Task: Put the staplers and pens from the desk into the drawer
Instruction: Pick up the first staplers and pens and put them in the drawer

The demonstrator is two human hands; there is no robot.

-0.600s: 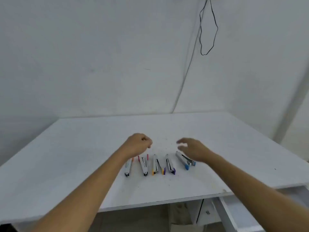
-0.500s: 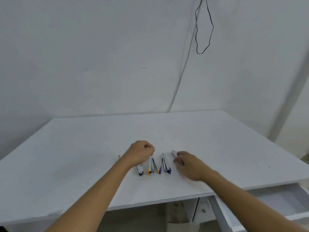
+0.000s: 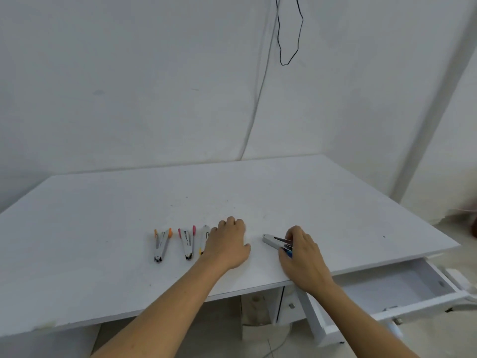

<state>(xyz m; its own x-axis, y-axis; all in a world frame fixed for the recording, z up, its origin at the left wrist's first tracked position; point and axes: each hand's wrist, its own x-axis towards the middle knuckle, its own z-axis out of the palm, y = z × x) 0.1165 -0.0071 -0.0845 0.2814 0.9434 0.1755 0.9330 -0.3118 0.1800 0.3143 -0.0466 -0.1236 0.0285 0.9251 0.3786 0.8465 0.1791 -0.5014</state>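
Observation:
A row of small staplers lies near the front of the white desk (image 3: 258, 192). The orange-trimmed stapler (image 3: 160, 245) is leftmost and the pink-trimmed stapler (image 3: 186, 242) is beside it. The yellow-trimmed stapler (image 3: 204, 236) is half covered by my left hand (image 3: 228, 245). That hand rests palm down with its fingers curled and its thumb out; whatever is under it is hidden. My right hand (image 3: 303, 259) grips the grey and blue stapler (image 3: 272, 241), whose far end sticks out to the left. The white drawer (image 3: 402, 303) is pulled out at lower right, with nothing visible inside.
A black cable (image 3: 289, 34) hangs down the wall behind the desk. White cabinet fronts with small knobs (image 3: 291, 305) stand below the desk edge, left of the drawer. Wide bare desk surface lies to the left and at the back.
My left hand has shifted right along the row and now covers the spot where the purple stapler lay. My right hand has closed on the blue stapler. The view has turned right, showing more of the drawer.

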